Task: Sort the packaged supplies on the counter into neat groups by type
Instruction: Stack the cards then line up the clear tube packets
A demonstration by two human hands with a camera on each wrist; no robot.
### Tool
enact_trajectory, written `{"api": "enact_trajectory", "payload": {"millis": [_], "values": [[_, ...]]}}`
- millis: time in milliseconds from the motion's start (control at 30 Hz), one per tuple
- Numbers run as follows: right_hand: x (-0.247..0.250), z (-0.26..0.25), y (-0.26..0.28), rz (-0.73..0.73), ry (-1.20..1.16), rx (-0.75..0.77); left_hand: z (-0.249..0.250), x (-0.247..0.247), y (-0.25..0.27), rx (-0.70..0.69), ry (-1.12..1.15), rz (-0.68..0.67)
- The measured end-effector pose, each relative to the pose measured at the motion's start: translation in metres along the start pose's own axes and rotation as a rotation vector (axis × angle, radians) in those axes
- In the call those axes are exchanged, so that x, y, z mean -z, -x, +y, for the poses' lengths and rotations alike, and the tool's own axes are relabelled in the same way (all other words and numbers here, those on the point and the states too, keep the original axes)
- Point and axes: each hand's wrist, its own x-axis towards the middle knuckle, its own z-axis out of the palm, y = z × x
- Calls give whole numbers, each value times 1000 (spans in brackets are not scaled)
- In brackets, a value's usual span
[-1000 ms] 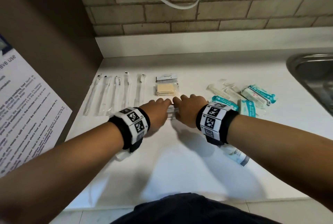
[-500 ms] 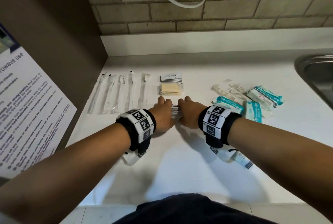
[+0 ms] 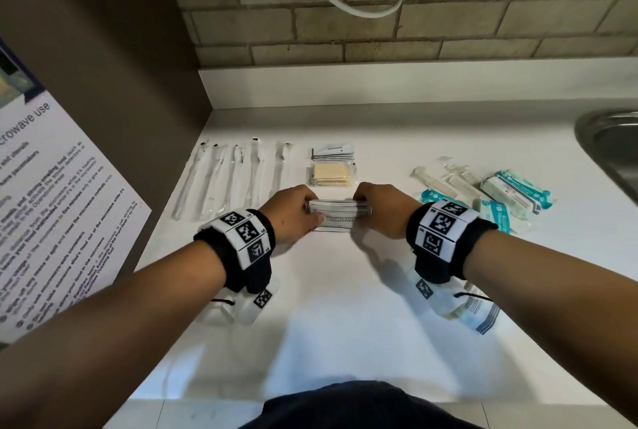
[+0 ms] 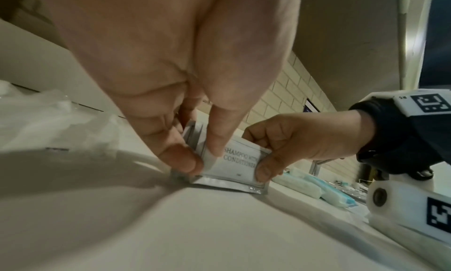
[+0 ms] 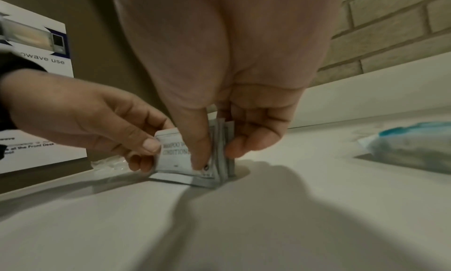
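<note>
A stack of silver shampoo sachets (image 3: 339, 215) (image 4: 240, 163) (image 5: 175, 155) stands on edge on the white counter (image 3: 345, 318), gripped at both ends. My left hand (image 3: 293, 214) (image 4: 192, 159) pinches its left end between thumb and fingers; my right hand (image 3: 376, 211) (image 5: 214, 155) pinches its right end. Behind them lie a pack of beige pads (image 3: 333, 174) and toothpaste sachets (image 3: 334, 151). Wrapped toothbrushes (image 3: 238, 176) lie in a row at the left. White combs (image 3: 448, 182) and teal-and-white soap packs (image 3: 514, 194) are piled at the right.
A steel sink (image 3: 611, 149) cuts into the counter at the far right. A brown side panel with a microwave notice (image 3: 51, 214) walls off the left. A brick wall (image 3: 379, 14) with a hanging white cable (image 3: 345, 4) stands behind. Another packet (image 3: 483, 318) lies under my right wrist.
My hands have drawn slightly apart, so the sachet stack now shows between them, with its printed face in view. The view has shifted a little.
</note>
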Motion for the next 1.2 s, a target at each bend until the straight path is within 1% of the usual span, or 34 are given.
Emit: {"api": "enact_trajectory", "payload": {"millis": [133, 200, 267, 400, 467, 533, 600, 667, 700, 733, 800, 867, 933, 1067, 1200], "values": [[6, -2, -7, -10, 23, -14, -3, 1, -4, 17, 71, 34], [10, -2, -11, -46, 6, -32, -2, 4, -7, 27, 74, 18], [15, -2, -15, -96, -58, -55, -1, 8, -10, 48, 90, -16], [18, -2, -22, -188, -277, -155, -1, 9, -19, 174, 143, -69], [17, -1, -27, -171, -253, -183, -1, 7, -23, 209, 123, -44], [15, 0, -31, -160, -201, -201, 1, 6, -26, 197, 17, -18], [15, -2, -33, -151, -76, -201, 7, 6, -27, 165, -88, -4], [15, -3, -33, -111, 79, -185, 13, 7, -29, 131, -171, -6], [16, -4, -32, -93, 109, -190, 14, 8, -29, 119, -210, -8], [16, -4, -31, -88, 111, -188, 15, 8, -30, 110, -247, -10], [18, -6, -29, -123, 98, -162, 15, 10, -32, 95, -281, -16], [18, -8, -25, -153, 67, -113, 14, 13, -33, 73, -272, -23], [17, -9, -22, -144, 63, -63, 15, 15, -33, 50, -265, -27], [17, -10, -19, -117, 127, -29, 14, 14, -30, 31, -281, -64], [15, -14, -21, -132, 200, -2, 16, 7, -28, -13, -349, -98]]}}
